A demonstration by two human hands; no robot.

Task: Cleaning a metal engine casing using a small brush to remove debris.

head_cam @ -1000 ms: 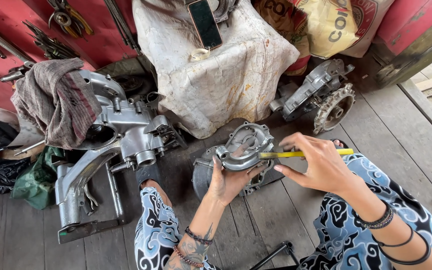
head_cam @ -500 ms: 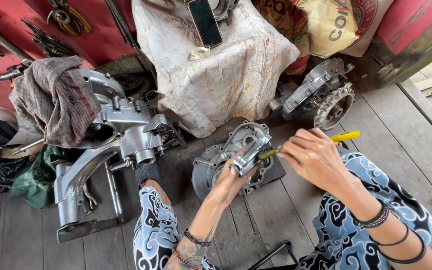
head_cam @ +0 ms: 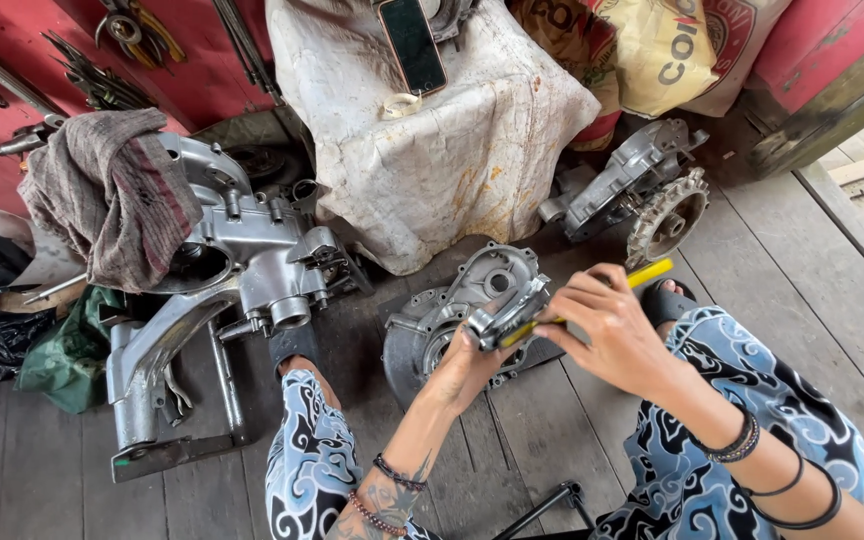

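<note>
The left hand (head_cam: 462, 365) has its grip closed around a small grey metal part (head_cam: 505, 312), a cast piece with ribs and a dull, worn shine, held up just above a round engine cover (head_cam: 462, 300) that lies on the floor between the person's knees. The right hand (head_cam: 607, 330) has its grip closed on a yellow-handled tool (head_cam: 642, 277), fingers wrapped over the middle of the handle, and the tool's working end meets the metal part; the tip itself is hidden behind the fingers and the part. The engine cover is grey aluminium with a round hole near its upper end and greasy dark patches. The floor (head_cam: 32, 470) is made of weathered grey wooden planks (head_cam: 832, 250) running away from the camera. To the left lies a large silver engine casing (head_cam: 242, 260) with a striped grey rag (head_cam: 112, 195) draped over its top, and beside it a green bag (head_cam: 67, 350) and a black bag. Beyond the hands a dirty white sack (head_cam: 452, 130) covers a bulky shape, with a phone (head_cam: 412, 42) and a roll of tape (head_cam: 399, 104) lying on it. To the right of that sits another engine piece with a toothed wheel (head_cam: 667, 215). Hand tools (head_cam: 92, 85) lean against a red wall (head_cam: 22, 40) at the back left, and a yellow printed sack (head_cam: 642, 45) stands at the back right.
</note>
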